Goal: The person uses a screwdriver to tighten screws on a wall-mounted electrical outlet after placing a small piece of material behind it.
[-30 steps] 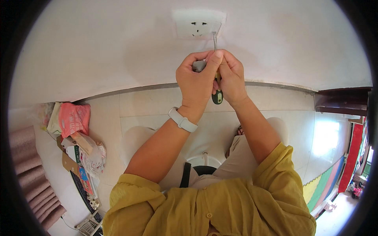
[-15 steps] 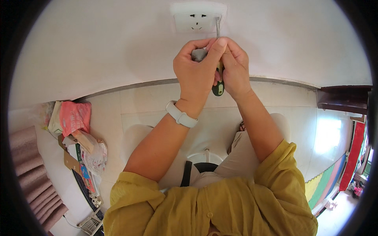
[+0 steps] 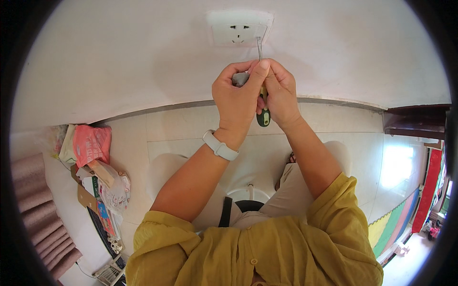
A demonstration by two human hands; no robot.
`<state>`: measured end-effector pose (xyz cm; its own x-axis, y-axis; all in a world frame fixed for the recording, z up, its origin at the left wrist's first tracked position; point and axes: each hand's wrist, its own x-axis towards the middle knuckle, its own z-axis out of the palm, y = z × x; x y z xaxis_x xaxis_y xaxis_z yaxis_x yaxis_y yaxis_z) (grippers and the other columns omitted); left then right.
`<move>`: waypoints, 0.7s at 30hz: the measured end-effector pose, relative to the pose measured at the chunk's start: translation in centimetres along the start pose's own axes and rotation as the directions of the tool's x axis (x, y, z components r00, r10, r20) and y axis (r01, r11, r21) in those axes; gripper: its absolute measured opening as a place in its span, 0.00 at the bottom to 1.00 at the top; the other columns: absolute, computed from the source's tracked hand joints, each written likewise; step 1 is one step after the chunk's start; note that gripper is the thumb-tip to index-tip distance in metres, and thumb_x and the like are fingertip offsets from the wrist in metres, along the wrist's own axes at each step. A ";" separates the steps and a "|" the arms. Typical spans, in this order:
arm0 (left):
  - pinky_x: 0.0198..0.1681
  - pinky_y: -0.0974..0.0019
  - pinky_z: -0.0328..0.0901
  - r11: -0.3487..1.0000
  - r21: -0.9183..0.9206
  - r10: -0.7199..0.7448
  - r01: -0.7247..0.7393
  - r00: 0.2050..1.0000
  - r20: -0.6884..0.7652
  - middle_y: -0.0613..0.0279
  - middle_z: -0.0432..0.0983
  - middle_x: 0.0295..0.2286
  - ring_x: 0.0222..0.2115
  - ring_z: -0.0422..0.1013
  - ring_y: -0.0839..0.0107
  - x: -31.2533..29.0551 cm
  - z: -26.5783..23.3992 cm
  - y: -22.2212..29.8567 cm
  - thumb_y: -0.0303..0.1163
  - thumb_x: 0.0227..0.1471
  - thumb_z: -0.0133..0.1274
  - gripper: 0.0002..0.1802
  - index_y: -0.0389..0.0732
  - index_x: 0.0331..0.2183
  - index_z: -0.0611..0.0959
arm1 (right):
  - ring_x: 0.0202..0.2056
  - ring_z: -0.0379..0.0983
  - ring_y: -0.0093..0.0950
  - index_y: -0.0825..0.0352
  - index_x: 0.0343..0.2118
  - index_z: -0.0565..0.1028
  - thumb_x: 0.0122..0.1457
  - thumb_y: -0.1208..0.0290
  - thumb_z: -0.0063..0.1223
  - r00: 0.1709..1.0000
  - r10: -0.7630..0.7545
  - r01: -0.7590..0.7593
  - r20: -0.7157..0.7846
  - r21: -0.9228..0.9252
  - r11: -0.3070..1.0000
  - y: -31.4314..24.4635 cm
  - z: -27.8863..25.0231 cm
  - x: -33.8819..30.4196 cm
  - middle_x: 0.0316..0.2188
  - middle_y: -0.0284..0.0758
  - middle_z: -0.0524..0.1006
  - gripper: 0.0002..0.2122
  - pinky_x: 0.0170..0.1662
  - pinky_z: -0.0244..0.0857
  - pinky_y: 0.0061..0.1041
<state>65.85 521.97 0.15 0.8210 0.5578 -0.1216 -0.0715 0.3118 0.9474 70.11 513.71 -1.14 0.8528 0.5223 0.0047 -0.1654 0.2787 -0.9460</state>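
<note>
Fingers [image 3: 234, 68] of both hands: clenched, tips together just below socket [image 3: 221, 35]. L hand [image 3: 238, 97]: below socket, curled round grey lump [image 3: 240, 79] (type: can't tell), thumb pressed at neck of driver [image 3: 264, 119]. R hand [image 3: 284, 97]: below & slightly rt of socket, gripping same driver. Driver: below socket, approx. upright, handle dk green w/ yellow, metal shaft up to rt part of socket face; tip at face, actual contact can't be confirmed. Socket: white, set in pale wall [image 3: 143, 52]. Watch [image 3: 221, 145], lt grey, on L wrist, well below socket. Also noted: pink bag [image 3: 93, 143], far lower lt of socket; curtain [image 3: 43, 205], pleated, beyond bag; mat [image 3: 384, 236], multi-col. stripes, far lower rt of socket.
</note>
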 end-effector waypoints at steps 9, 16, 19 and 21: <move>0.09 0.77 0.55 0.999 -0.002 -0.033 0.033 0.999 -0.008 0.67 0.69 0.13 0.08 0.62 0.82 0.0 -0.3 0.3 0.38 0.45 0.63 0.17 0.32 0.27 0.79 | 0.10 0.59 0.16 0.69 0.33 0.72 0.66 0.66 0.36 1.000 0.024 -0.025 -0.015 -0.035 0.999 0.0 0.6 0.0 0.12 0.29 0.67 0.13 0.13 0.52 0.17; 0.09 0.77 0.55 1.000 -0.012 0.020 -0.020 1.000 0.009 0.68 0.69 0.13 0.08 0.61 0.82 0.2 -0.1 1.1 0.38 0.45 0.63 0.18 0.32 0.28 0.79 | 0.10 0.58 0.16 0.69 0.33 0.73 0.66 0.65 0.35 0.998 -0.054 0.053 -0.010 -0.063 0.997 -1.1 1.0 0.4 0.12 0.29 0.66 0.14 0.13 0.52 0.17; 0.09 0.76 0.54 1.000 -0.001 -0.001 0.001 1.000 0.003 0.68 0.68 0.13 0.08 0.61 0.82 0.1 -0.5 0.2 0.38 0.45 0.64 0.18 0.32 0.27 0.79 | 0.10 0.59 0.16 0.69 0.34 0.72 0.66 0.65 0.35 0.999 0.026 -0.027 -0.040 -0.019 0.999 0.3 0.7 0.0 0.12 0.28 0.66 0.15 0.13 0.52 0.17; 0.09 0.76 0.54 1.000 0.015 -0.023 0.024 1.000 -0.003 0.68 0.68 0.13 0.08 0.61 0.82 0.3 -0.5 -0.2 0.39 0.44 0.64 0.18 0.32 0.27 0.79 | 0.10 0.59 0.17 0.69 0.33 0.72 0.66 0.65 0.35 1.000 0.015 -0.015 -0.025 -0.009 1.000 0.5 0.4 0.0 0.12 0.29 0.66 0.14 0.13 0.52 0.17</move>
<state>65.80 522.47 -0.18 0.8209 0.5525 -0.1447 -0.0437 0.3133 0.9486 69.86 514.14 -1.47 0.8624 0.5059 -0.0173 -0.1737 0.2638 -0.9488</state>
